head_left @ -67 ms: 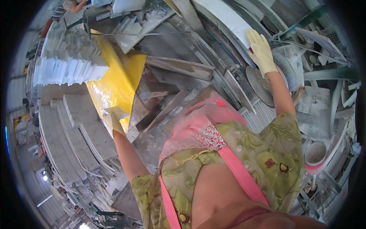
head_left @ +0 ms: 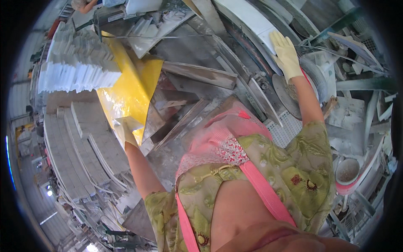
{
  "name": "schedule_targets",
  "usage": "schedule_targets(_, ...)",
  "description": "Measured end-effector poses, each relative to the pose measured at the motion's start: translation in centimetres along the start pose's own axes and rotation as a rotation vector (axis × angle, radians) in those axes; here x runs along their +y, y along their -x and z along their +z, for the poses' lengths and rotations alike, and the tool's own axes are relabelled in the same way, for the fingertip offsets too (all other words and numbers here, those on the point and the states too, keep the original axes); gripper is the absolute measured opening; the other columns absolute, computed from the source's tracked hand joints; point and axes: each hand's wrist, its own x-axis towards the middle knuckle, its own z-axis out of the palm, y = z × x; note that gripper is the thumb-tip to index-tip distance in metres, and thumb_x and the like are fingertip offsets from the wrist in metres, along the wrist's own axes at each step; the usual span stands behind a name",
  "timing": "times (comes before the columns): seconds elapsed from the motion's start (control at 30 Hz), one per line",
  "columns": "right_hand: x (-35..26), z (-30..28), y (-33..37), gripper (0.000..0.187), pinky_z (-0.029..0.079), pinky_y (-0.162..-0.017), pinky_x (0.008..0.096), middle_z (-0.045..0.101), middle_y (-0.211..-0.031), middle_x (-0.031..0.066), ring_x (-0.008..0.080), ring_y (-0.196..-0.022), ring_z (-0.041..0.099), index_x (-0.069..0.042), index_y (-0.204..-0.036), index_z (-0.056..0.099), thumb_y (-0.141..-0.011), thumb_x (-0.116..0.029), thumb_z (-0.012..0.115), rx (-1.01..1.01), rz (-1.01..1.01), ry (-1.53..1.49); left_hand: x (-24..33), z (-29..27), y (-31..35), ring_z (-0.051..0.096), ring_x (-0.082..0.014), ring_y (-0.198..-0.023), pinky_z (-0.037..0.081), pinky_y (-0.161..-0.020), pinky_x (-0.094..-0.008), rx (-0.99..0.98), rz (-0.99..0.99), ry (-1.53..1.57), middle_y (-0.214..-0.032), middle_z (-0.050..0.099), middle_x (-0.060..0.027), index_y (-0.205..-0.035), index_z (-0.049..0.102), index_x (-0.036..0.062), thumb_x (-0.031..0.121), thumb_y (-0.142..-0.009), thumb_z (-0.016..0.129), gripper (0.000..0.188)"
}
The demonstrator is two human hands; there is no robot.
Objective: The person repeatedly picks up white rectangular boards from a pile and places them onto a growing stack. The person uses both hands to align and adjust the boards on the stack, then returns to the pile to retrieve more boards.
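My left hand (head_left: 124, 132), in a pale yellow glove, holds a small pale rectangular tile (head_left: 131, 122) over the lower end of a yellow sheet (head_left: 149, 80). The tile hides part of its fingers. Off to the right, my right hand (head_left: 285, 54) wears a matching glove. Its fingers are stretched out and lie flat on a long white strip of slabs (head_left: 252, 19). Just below that hand is a round grey disc (head_left: 286, 93), its top coated with grit.
Thin pale tiles (head_left: 77, 63) stand in a tight stack at the left, beside grey slabs (head_left: 71, 151). Dusty boards (head_left: 199, 74) lie in the middle. A white bowl (head_left: 347, 170) sits at the right among scraps. Another person's arm (head_left: 89, 6) shows at top left.
My right hand has slid slightly forward and left along the white strip. The left hand and its tile look almost unmoved.
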Motion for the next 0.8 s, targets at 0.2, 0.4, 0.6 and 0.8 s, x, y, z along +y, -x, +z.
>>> schedule_targets(0.2, -0.3, -0.5, -1.0, 0.045, 0.042, -0.113, 0.0415, 0.058, -0.143, 0.0207, 0.0358, -0.133, 0.055, -0.004, -0.141, 0.058, -0.099, -0.019, 0.060, 0.154, 0.054, -0.365, -1.8, -0.5, -1.3, 0.068, -0.0403, -0.104, 0.053, -0.092, -0.0463, 0.030, -0.021, 0.010, -0.114, 0.068, -0.0277, -0.123, 0.059, -0.0078, 0.018, -0.083, 0.064, 0.048)
schedule_targets(0.4, 0.7, -0.1, -4.6, 0.061, 0.033, -0.121, 0.0449, 0.052, -0.151, 0.0163, 0.0303, -0.143, 0.047, -0.004, -0.150, 0.049, -0.092, -0.008, 0.066, 0.211, -0.260, -0.027, -4.7, 1.8, -2.1, 0.068, -0.0400, -0.105, 0.053, -0.091, -0.0461, 0.124, -0.094, -0.075, -0.114, 0.068, -0.0272, -0.123, 0.059, -0.0072, 0.017, -0.082, 0.064, 0.048)
schedule_targets(0.6, 0.4, 3.4, -8.1, 0.091, 0.027, -0.124, 0.0483, 0.031, -0.166, 0.0128, 0.0271, -0.153, 0.030, -0.008, -0.161, 0.024, -0.081, -0.002, 0.067, -0.086, -0.233, 0.231, -6.4, 2.9, -2.9, 0.069, -0.0377, -0.103, 0.055, -0.085, -0.0443, 0.180, -0.043, -0.332, -0.110, 0.069, -0.0255, -0.121, 0.060, -0.0077, 0.017, -0.082, 0.065, 0.047)
schedule_targets(0.8, 0.3, 3.8, -9.1, 0.070, 0.037, -0.117, 0.0478, 0.042, -0.158, 0.0183, 0.0328, -0.144, 0.043, -0.004, -0.155, 0.038, -0.091, -0.011, 0.064, 0.006, -0.182, 0.049, -2.4, 1.1, -0.6, 0.072, -0.0365, -0.095, 0.057, -0.078, -0.0418, 0.078, -0.080, -0.322, -0.106, 0.070, -0.0250, -0.122, 0.059, -0.0086, 0.018, -0.083, 0.065, 0.048)
